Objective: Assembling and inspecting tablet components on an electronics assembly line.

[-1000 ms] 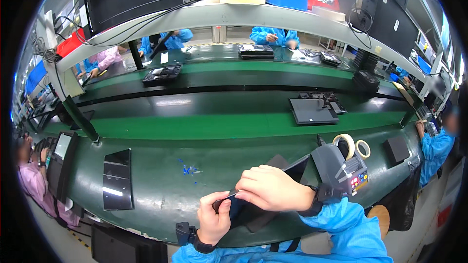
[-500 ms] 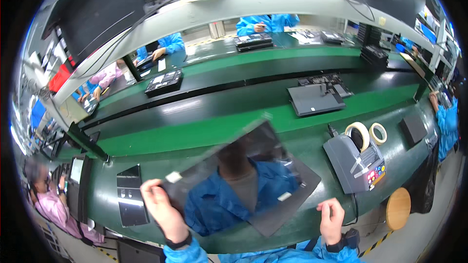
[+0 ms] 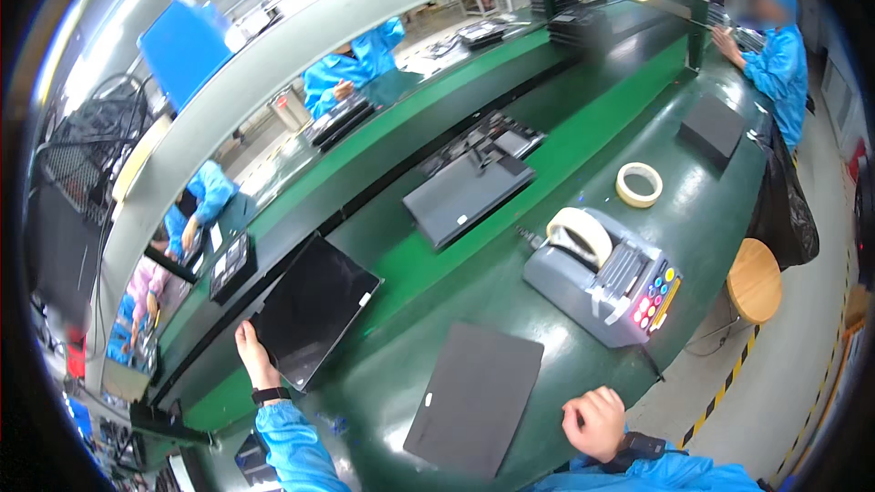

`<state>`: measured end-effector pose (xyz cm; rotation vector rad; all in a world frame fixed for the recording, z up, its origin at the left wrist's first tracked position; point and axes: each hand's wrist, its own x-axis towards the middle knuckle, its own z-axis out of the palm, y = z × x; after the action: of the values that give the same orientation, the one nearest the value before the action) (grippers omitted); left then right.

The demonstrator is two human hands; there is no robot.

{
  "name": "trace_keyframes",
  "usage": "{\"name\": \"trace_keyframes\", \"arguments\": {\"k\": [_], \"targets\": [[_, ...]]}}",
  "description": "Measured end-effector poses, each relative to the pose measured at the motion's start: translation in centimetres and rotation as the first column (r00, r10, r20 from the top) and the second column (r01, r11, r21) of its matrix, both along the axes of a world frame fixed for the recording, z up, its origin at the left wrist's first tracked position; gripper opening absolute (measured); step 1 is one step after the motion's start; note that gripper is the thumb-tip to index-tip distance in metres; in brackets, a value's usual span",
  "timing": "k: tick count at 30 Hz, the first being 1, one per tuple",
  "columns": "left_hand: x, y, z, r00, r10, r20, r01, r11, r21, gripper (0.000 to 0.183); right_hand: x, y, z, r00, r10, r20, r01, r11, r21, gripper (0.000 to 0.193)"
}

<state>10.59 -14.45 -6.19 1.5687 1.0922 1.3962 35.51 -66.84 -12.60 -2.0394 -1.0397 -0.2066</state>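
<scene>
Two hands are in my view, and only one of them is loaded. On my feed the left hand grasps the black panel by its near-left edge, part of the fingers hidden behind it. The panel is at the left of the scene, above where the table meets the bright green strip; I cannot tell whether its near corner touches anything.

Its long axis slants from near left to far right, with a white tab on the right edge. The right hand has its fingers loosely curled, and I see nothing in it. It is near the table's close edge at the right, well apart from the panel, which lies far and left of it. As I judge it, that gap decides things: the left hand is the nearer one, and the dark sheet lies on the table between panel and right hand, its own long axis leaning much the same way. Beyond the right hand I have the tape dispenser, with a loose tape roll farther off
</scene>
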Motion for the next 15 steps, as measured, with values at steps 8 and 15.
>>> {"name": "trace_keyframes", "arguments": {"k": [8,15], "targets": [[-2.3,13.2,-9.1,0.854,0.154,-0.497,-0.170,0.985,0.013,0.041,-0.5,0.1,2.8,1.000,0.016,-0.008,-0.016,0.999,0.028,0.005],[11.2,6.4,-5.4,0.586,0.194,-0.786,0.300,0.850,0.433,0.031,0.0,0.4,3.1,0.999,0.016,0.036,-0.017,0.999,0.044,0.008]]}}
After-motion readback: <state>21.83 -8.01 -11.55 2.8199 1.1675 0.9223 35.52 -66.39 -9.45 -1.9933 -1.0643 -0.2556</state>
